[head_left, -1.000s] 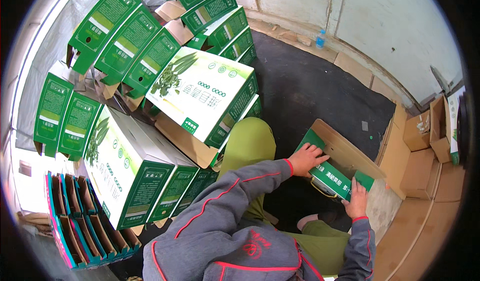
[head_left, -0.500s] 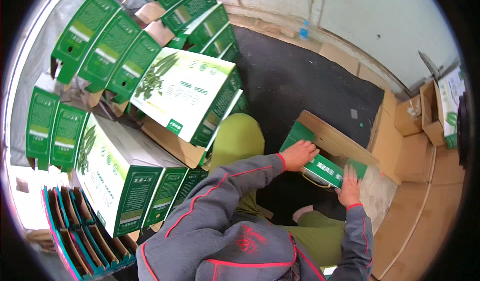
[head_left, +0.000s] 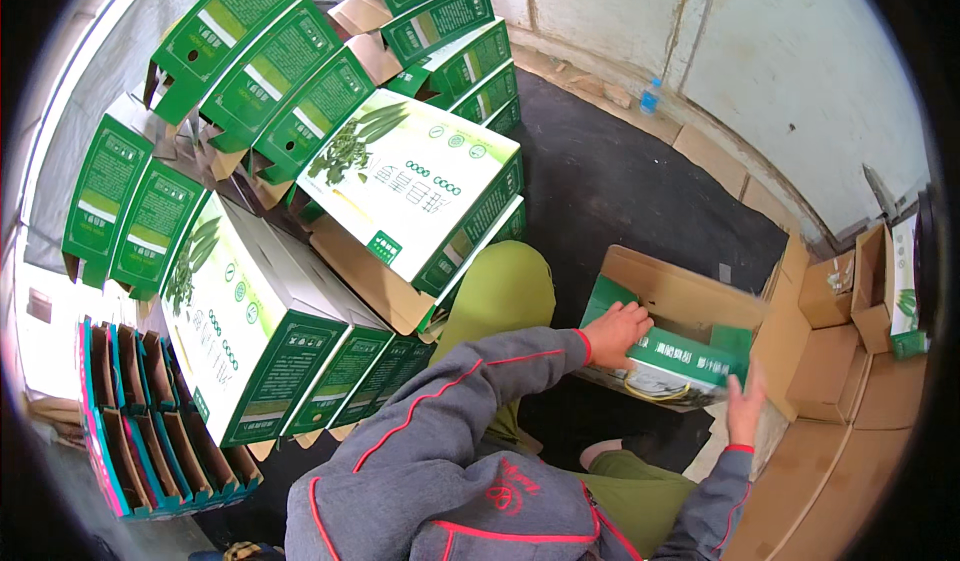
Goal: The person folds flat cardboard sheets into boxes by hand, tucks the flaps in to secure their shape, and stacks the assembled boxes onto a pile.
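Note:
In front of my bent knees sits a partly folded carton, its brown inside showing and a green panel along its near side. A yellow cord handle hangs from the white face below that panel. My left hand grips the carton's near left corner, fingers curled over the green edge. At the near right corner is my right hand, slightly blurred, with thumb and fingers apart; whether it touches the carton I cannot tell.
Green and white cartons are piled at my left. Below them stands a divided cardboard tray. Brown cartons line the right side. A blue bottle stands by the far wall, beyond the black floor sheet.
My right hand has slid off the green panel to the carton's right corner. The carton's inside shows wider now. My left hand keeps to the left corner. The whole view has shifted.

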### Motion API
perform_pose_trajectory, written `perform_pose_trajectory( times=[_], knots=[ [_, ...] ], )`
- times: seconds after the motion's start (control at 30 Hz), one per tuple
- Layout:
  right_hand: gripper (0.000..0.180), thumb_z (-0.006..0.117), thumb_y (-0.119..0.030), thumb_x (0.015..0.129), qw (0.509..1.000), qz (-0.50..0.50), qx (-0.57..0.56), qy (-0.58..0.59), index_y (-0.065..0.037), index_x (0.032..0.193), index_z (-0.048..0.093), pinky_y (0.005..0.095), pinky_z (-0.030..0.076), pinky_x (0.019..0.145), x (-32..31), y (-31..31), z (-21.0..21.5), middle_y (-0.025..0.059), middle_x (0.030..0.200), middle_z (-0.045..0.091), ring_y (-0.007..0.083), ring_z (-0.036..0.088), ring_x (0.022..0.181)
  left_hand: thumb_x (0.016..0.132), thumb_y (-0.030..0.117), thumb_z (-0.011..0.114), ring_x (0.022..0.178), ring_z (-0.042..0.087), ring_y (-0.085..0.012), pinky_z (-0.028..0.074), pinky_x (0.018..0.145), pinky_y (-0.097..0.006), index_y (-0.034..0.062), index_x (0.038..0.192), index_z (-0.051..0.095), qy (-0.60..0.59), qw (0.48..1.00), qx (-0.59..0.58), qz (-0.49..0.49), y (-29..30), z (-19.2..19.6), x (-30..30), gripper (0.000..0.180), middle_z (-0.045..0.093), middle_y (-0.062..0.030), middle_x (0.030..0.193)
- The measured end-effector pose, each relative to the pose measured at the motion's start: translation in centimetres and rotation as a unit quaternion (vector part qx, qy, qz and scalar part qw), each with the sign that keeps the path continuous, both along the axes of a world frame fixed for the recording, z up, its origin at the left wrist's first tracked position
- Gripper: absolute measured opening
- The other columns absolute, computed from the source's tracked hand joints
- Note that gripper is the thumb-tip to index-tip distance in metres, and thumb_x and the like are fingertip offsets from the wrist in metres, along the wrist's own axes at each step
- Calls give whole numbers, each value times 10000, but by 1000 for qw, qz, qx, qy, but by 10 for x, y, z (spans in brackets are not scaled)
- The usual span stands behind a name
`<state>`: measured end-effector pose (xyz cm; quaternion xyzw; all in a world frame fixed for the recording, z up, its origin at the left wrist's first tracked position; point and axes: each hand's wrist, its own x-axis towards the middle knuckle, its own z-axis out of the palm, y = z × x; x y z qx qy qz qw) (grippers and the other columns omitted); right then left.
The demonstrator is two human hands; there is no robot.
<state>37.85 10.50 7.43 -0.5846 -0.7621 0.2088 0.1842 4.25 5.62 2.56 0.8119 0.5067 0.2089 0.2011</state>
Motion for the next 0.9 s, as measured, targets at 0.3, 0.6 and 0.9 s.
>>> perform_pose_trajectory(
  times=[0.3, 0.6, 0.9],
  knots=[
    [426, 483, -105, 963, 940, -178, 89, 278, 24, 1364, 420, 344, 338, 1058, 53, 23, 11, 183, 1379, 462, 246, 453, 1266, 713, 446, 741, 1040, 494, -320, 397, 930, -389, -54, 1225, 485, -297, 922, -6, 249, 11, 76, -16, 760, 496, -196, 1078],
    [433, 481, -84, 950, 950, -131, 0, 283, 34, 1363, 419, 353, 353, 1052, 55, 31, -18, 196, 1356, 480, 256, 478, 1245, 865, 247, 654, 889, 589, -143, 494, 789, -292, -40, 1141, 478, -720, 660, 71, 202, -12, 227, -88, 436, 588, -111, 1036],
    [439, 519, -73, 913, 973, -89, -66, 203, 18, 1338, 455, 328, 412, 980, 43, 25, -20, 165, 1322, 516, 231, 513, 1194, 933, 285, 548, 1035, 626, -251, 508, 918, -362, -33, 1269, 480, -774, 564, 163, 238, -97, 242, -187, 467, 604, -164, 1195]
  ],
)
